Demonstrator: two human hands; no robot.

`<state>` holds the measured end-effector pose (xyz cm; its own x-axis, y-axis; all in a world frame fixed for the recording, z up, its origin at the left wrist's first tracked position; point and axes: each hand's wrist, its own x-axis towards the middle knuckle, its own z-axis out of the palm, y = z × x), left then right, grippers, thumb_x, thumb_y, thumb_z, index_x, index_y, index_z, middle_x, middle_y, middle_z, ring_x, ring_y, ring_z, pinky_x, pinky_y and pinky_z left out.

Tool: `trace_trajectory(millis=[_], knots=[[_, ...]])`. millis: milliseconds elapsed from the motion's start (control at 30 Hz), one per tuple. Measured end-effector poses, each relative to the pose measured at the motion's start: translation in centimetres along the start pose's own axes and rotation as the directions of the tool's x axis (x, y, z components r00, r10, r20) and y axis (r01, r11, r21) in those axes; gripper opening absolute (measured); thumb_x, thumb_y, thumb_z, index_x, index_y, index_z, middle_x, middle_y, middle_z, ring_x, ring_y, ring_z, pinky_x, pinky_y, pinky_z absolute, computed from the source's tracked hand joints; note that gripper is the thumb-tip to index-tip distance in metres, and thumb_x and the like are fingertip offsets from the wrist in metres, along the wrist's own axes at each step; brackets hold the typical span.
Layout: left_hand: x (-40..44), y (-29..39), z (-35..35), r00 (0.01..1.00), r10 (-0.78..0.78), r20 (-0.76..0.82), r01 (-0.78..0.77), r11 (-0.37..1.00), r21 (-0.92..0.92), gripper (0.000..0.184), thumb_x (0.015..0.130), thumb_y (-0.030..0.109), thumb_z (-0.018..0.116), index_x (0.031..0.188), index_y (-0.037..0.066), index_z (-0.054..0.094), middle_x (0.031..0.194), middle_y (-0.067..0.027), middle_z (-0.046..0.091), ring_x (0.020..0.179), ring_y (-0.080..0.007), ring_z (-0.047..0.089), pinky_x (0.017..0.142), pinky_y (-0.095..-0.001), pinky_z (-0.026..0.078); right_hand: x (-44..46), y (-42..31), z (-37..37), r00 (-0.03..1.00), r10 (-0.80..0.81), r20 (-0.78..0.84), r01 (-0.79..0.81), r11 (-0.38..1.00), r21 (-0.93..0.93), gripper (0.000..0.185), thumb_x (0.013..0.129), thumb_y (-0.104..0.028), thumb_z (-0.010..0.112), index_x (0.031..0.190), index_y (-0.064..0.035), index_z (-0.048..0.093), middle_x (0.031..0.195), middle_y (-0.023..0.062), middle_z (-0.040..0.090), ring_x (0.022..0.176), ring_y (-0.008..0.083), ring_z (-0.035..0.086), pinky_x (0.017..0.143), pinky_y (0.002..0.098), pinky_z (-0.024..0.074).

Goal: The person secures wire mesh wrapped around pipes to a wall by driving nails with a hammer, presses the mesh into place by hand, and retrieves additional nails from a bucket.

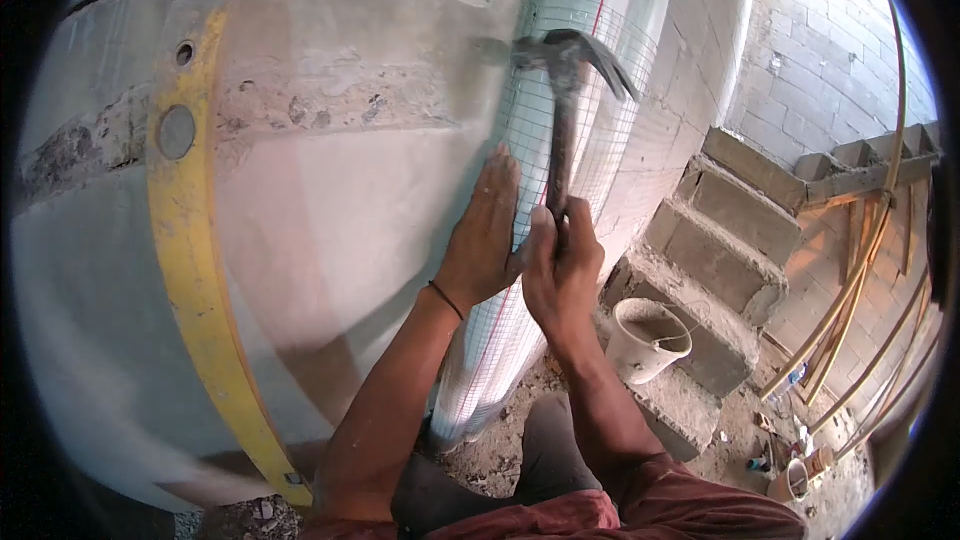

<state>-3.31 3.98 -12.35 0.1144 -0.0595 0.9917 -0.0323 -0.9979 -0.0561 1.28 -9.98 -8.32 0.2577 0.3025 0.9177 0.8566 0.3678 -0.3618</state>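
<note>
A vertical pipe is wrapped in wire mesh and stands against the wall, with a red line along it. My left hand lies flat on the mesh at the pipe's left side, fingers stretched upward. My right hand is closed around the handle of a claw hammer. The hammer head is up over the mesh, its claw to the right and its striking face, slightly blurred, toward the wall on the left. Whether the face touches anything cannot be made out.
A yellow level leans on the plastered wall at left. Concrete steps rise at right, with a white bucket beside them. Wooden poles, a small bucket and debris are at far right.
</note>
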Motion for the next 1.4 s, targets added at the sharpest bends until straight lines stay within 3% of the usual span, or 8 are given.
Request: trace_trajectory(millis=[133, 467, 633, 833, 1067, 1233, 1333, 1400], knots=[[0.3, 0.6, -0.5, 1.0, -0.015, 0.017, 0.015, 0.999, -0.029, 0.084, 0.102, 0.032, 0.061, 0.162, -0.01, 0.019, 0.166, -0.0389, 0.021, 0.155, -0.0548, 0.026, 0.129, -0.0555, 0.025, 0.2, -0.5, -1.8, 0.963, 0.243, 0.119, -0.258, 0.957, 0.132, 0.015, 0.106, -0.012, 0.063, 0.107, 0.0022, 0.058, 0.068, 0.0101, 0.058, 0.061, 0.0108, 0.054, 0.054, 0.032, 0.0431], [0.0, 0.0, -0.1, 0.999, 0.015, 0.029, -0.013, 0.998, -0.054, 0.093, 0.102, 0.041, 0.063, 0.165, -0.007, 0.014, 0.168, -0.0392, 0.018, 0.156, -0.0557, 0.023, 0.128, -0.0592, 0.023, -7.0, 5.8, -14.2, 0.936, 0.011, -0.352, 0.033, 0.993, 0.117, 0.021, 0.114, -0.025, 0.052, 0.114, -0.0034, 0.05, 0.064, -0.0016, 0.049, 0.042, 0.0045, 0.039, 0.036, 0.0232, 0.0298], [0.1, 0.3, -0.3, 1.0, 0.025, 0.019, -0.025, 0.999, -0.032, 0.095, 0.101, 0.039, 0.065, 0.165, -0.008, 0.014, 0.168, -0.0397, 0.017, 0.156, -0.056, 0.023, 0.128, -0.0598, 0.022, -17.0, 13.1, -22.4, 0.863, 0.347, -0.367, -0.333, 0.937, 0.104, 0.012, 0.11, -0.016, 0.055, 0.103, -0.0073, 0.05, 0.075, -0.0043, 0.046, 0.061, 0.0048, 0.043, 0.054, 0.0237, 0.0363], [0.2, 0.3, -0.2, 0.998, 0.064, 0.019, -0.065, 0.997, 0.05, 0.099, 0.1, 0.043, 0.066, 0.164, -0.01, 0.013, 0.167, -0.0414, 0.017, 0.155, -0.0568, 0.022, 0.128, -0.0603, 0.022, -32.0, 18.3, -29.1, 0.774, 0.578, -0.259, -0.615, 0.588, -0.525, 0.026, 0.097, -0.018, 0.066, 0.085, 0.0033, 0.058, 0.07, 0.0171, 0.057, 0.066, 0.024, 0.06, 0.061, 0.0432, 0.0457], [0.3, 0.7, 0.0, 0.995, 0.1, 0.028, -0.102, 0.99, 0.093, 0.114, 0.092, 0.048, 0.075, 0.164, -0.011, 0.01, 0.167, -0.0423, 0.014, 0.156, -0.0566, 0.021, 0.128, -0.0607, 0.021, -47.3, 24.1, -31.0, 0.291, 0.889, -0.354, -0.785, 0.01, -0.619, 0.04, 0.086, -0.031, 0.073, 0.1, 0.0069, 0.075, 0.095, 0.0317, 0.073, 0.094, 0.0491, 0.072, 0.082, 0.0559, 0.0539], [0.2, 0.5, -0.5, 0.996, 0.024, 0.088, -0.03, 0.997, 0.068, 0.115, 0.089, 0.04, 0.08, 0.164, -0.011, 0.009, 0.168, -0.0414, 0.014, 0.156, -0.055, 0.022, 0.128, -0.0597, 0.023, -56.1, 27.2, -32.1, 0.353, 0.88, -0.317, -0.745, 0.06, -0.664, 0.043, 0.083, -0.034, 0.075, 0.101, 0.0055, 0.076, 0.098, 0.03, 0.075, 0.098, 0.0457, 0.074, 0.085, 0.0536, 0.0556], [0.4, 0.8, -0.8, 0.995, -0.015, 0.096, 0.009, 0.998, 0.062, 0.114, 0.088, 0.037, 0.081, 0.164, -0.01, 0.009, 0.168, -0.04, 0.016, 0.156, -0.0532, 0.023, 0.128, -0.0579, 0.024, -62.7, 30.8, -33.3, 0.609, 0.778, 0.153, -0.375, 0.453, -0.809, 0.041, 0.106, -0.019, 0.058, 0.142, -0.0005, 0.061, 0.134, 0.0364, 0.059, 0.119, 0.0522, 0.059, 0.102, 0.0585, 0.0496], [0.4, 0.9, -1.0, 0.994, -0.031, 0.104, 0.024, 0.998, 0.061, 0.115, 0.088, 0.037, 0.081, 0.164, -0.01, 0.009, 0.168, -0.0391, 0.017, 0.156, -0.0523, 0.024, 0.128, -0.0571, 0.024, -62.0, 31.8, -33.6, 0.239, 0.962, -0.135, -0.779, 0.106, -0.618, 0.071, 0.095, -0.056, 0.069, 0.133, 0.0033, 0.063, 0.113, 0.0272, 0.072, 0.096, 0.0396, 0.071, 0.084, 0.0502, 0.0571]])
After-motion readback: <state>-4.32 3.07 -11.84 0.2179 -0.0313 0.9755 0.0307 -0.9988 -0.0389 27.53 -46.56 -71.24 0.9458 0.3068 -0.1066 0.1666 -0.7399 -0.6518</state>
